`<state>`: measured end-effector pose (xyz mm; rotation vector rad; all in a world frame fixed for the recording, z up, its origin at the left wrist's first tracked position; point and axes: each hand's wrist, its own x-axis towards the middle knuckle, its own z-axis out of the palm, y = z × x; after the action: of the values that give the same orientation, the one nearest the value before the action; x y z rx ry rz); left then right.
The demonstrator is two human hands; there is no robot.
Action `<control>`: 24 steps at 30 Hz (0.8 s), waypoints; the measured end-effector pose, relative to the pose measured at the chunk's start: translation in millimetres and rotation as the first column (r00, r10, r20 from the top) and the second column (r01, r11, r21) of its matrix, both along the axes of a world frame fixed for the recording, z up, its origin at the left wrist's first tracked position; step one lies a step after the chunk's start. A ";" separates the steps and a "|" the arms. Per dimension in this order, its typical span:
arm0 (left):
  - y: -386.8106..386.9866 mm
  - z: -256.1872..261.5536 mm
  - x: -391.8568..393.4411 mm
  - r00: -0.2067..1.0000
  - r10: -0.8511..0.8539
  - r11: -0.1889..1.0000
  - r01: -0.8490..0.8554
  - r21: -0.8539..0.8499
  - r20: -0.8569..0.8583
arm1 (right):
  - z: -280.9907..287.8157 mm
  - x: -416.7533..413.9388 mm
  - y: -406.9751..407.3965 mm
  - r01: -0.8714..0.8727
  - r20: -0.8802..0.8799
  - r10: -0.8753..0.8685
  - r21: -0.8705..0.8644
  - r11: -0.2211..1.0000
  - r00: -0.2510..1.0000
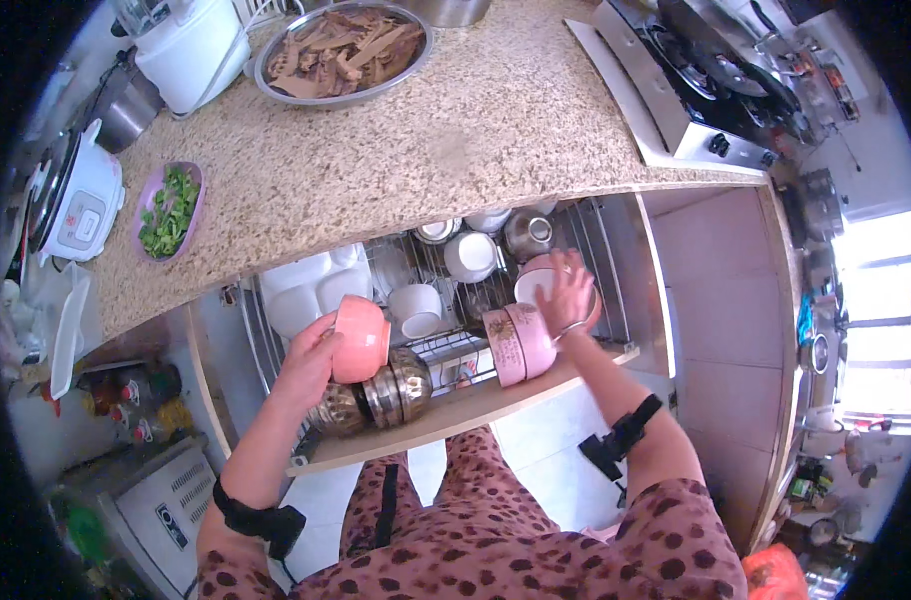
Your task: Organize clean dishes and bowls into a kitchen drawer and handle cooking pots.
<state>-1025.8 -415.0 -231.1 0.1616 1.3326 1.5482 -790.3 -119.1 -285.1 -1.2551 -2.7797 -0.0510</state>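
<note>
My left hand (311, 358) grips a coral-pink bowl (360, 341) by its side, above the pulled-out wire drawer (247, 330). Close under that bowl, several shiny metallic-looking bowls (386, 390) stand on their sides along the drawer's front. My right hand (566, 294), slightly blurred, is at a pink bowl with a white inside (532, 283), its fingers spread. Whether it bears on that bowl is hard to tell. Just below that hand, two nested pink patterned bowls (517, 346) rest at the front edge.
White dishes (305, 289), white cups (471, 256) and a dark metallic bowl (529, 234) fill the drawer. On the granite counter (455, 120) are a steel basin of brown pieces (341, 96), a lilac dish of chopped greens (169, 214), a white cooker (88, 202) and a gas stove (695, 135).
</note>
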 end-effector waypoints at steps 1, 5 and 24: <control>-1.7 1.7 0.6 1.000 0.013 1.000 -0.012 -0.010 0.022 | 10.5 1.8 12.9 0.068 0.067 -0.068 0.000 0.998 0.995; 16.6 16.8 18.8 0.995 0.095 0.995 -0.095 -0.035 -0.001 | -34.1 53.1 103.4 0.045 0.246 0.061 -0.403 0.914 0.967; 13.5 46.5 72.9 0.911 0.412 0.907 -0.412 -0.092 -0.018 | 8.8 65.0 25.1 -0.031 0.373 0.197 -0.407 0.913 0.906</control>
<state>-952.9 -401.5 -184.6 -0.1951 1.5020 1.8277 -725.4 -94.0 -276.3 -1.2717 -3.3532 0.3088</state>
